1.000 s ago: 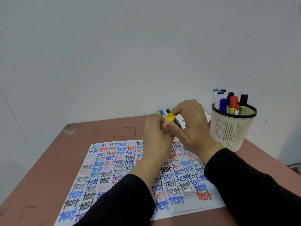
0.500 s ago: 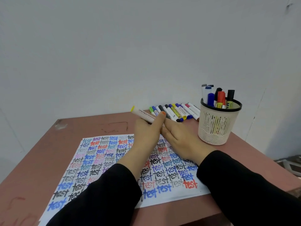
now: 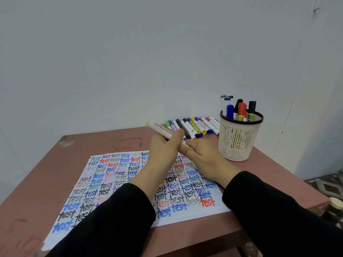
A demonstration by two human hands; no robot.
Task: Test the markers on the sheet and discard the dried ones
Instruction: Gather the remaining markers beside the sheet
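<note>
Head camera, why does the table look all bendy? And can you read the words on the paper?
Head view: the wide lens splays the table edges; light is soft, no glare; "test" on the sheet reads clearly; the held marker label is too blurred to read.

1. One table [image 3: 37,173].
2. One sheet [image 3: 104,182], at the middle of the table.
3. Two hands: left hand [image 3: 163,145] and right hand [image 3: 200,156].
4. One yellow-capped marker [image 3: 161,129], in the left hand.
5. About ten loose markers [image 3: 193,127] in a row at 1 o'clock; their overlap makes the exact number unclear.
6. One mesh cup [image 3: 239,145] at 2 o'clock.
7. About seven cup markers [image 3: 241,108] standing in it.
</note>
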